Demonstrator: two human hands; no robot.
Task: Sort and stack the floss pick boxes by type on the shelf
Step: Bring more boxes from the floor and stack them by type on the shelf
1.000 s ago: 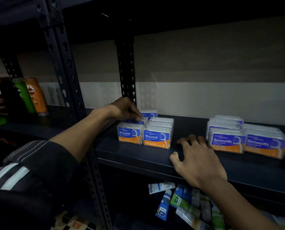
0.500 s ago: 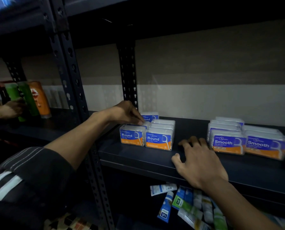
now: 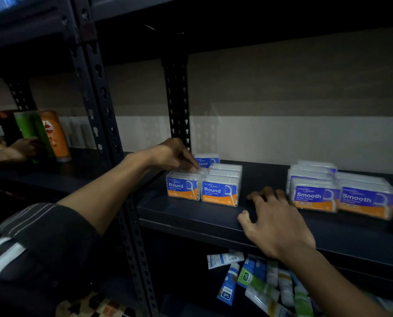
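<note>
— Which hand is nearest the viewer?

— The right hand [image 3: 275, 223]. It lies palm down on the front of the shelf [image 3: 191, 216], fingers straight and spread, holding nothing.

— What sits around it?

— The Smooth boxes [image 3: 314, 195] are just beside its outer fingers, to the right. The Round boxes [image 3: 220, 191] are off to its left, past the thumb. It rests between the two kinds.

— And the left hand?

— The left hand [image 3: 175, 155] is farther in, over the left row of Round boxes. Its fingers are bent downward, with the tips on a lid right behind the front box. The thumb is hidden, so it cannot be told whether the hand pinches that box or only touches it.

— What does the coming move turn on?

— Most likely the rear Round box [image 3: 205, 160]. It shows above the row, just past the left fingertips and slightly to their right. Its label faces front and its long axis runs side to side, like the others. The left hand is much the nearer one — the right would have to reach across the whole Round group to get there.
</note>
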